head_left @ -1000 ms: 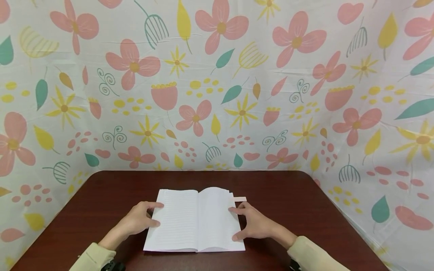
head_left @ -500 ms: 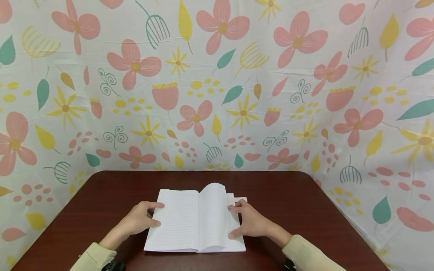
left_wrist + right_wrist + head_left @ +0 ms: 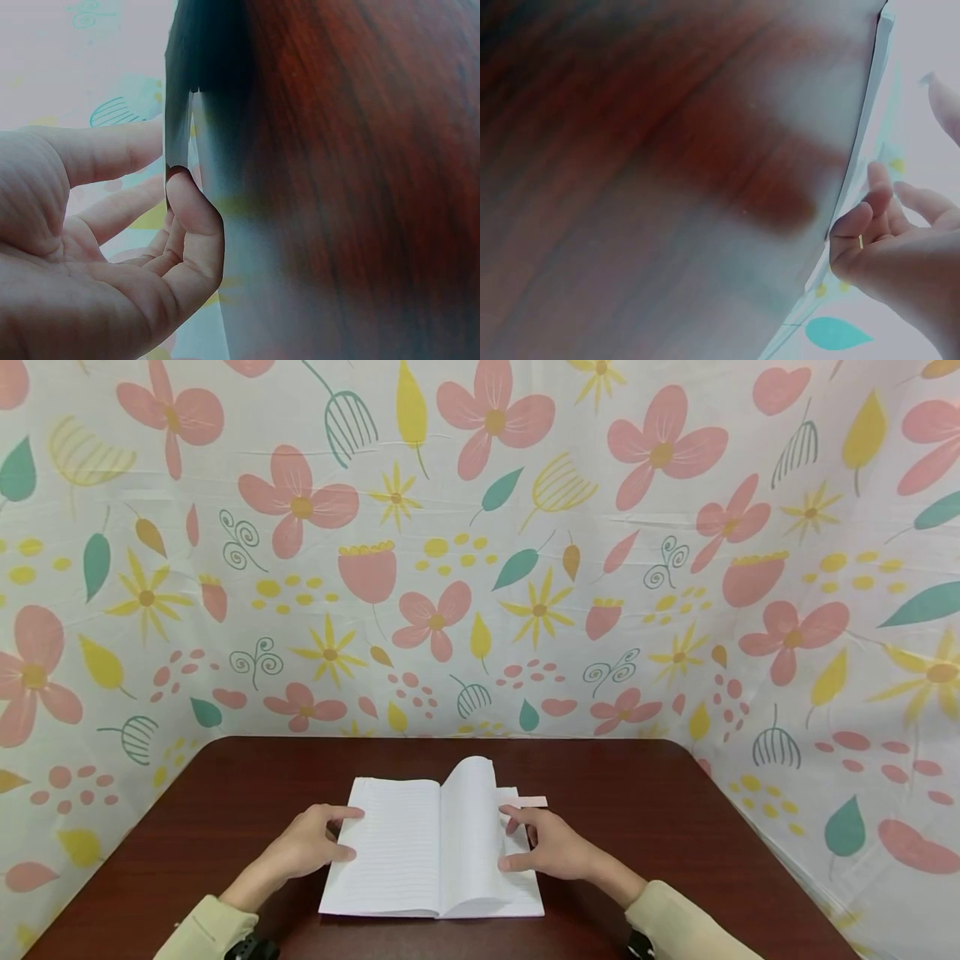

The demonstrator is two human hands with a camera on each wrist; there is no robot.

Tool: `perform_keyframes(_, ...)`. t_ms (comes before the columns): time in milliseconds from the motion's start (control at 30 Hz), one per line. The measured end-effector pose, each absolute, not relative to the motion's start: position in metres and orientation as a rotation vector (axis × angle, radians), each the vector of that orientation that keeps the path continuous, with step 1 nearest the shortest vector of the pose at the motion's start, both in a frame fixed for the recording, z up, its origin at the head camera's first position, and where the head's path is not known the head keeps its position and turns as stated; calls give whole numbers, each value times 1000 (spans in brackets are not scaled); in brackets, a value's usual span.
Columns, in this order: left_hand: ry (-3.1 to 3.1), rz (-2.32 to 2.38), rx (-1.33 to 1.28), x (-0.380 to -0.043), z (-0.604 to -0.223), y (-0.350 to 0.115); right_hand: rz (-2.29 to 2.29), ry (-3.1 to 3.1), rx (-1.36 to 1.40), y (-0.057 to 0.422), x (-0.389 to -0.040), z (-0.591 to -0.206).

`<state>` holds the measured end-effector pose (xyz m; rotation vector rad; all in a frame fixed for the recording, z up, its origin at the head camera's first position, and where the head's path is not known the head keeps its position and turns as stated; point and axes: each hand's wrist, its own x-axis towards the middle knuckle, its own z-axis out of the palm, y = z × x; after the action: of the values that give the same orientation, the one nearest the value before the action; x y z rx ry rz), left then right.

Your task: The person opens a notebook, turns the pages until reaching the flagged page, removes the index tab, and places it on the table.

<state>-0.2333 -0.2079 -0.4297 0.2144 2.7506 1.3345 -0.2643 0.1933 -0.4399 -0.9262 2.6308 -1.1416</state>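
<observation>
An open notebook (image 3: 390,852) with lined white pages lies on the table. My left hand (image 3: 300,845) grips its left edge, thumb on the page; in the left wrist view, fingers of the left hand (image 3: 112,300) curl beneath the notebook's edge (image 3: 178,105). On the right half, a page (image 3: 469,835) bulges upward and curves over toward the spine. My right hand (image 3: 558,847) is at that page's right side, index finger and thumb spread apart, their tips at the curved paper. In the right wrist view, the right hand (image 3: 889,247) shows loosely bent fingers beside the notebook's edge (image 3: 862,127).
A pale pink tab (image 3: 533,802) sticks out past the notebook's upper right edge. The dark brown wooden table (image 3: 637,793) surrounds the notebook. Behind and beside it hangs a white floral curtain (image 3: 435,685). Dark bands (image 3: 253,947) sit at both wrists.
The right page has lifted and curled leftward, rising higher and baring the sheet beneath. My right hand has shifted a little left with it. My left hand has stayed in place.
</observation>
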Motion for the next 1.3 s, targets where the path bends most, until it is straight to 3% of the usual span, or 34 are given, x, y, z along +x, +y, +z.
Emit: perform_keyframes(1300, 2747, 1344, 219, -232, -428, -207, -1371, 2593, -997, 164, -257, -429)
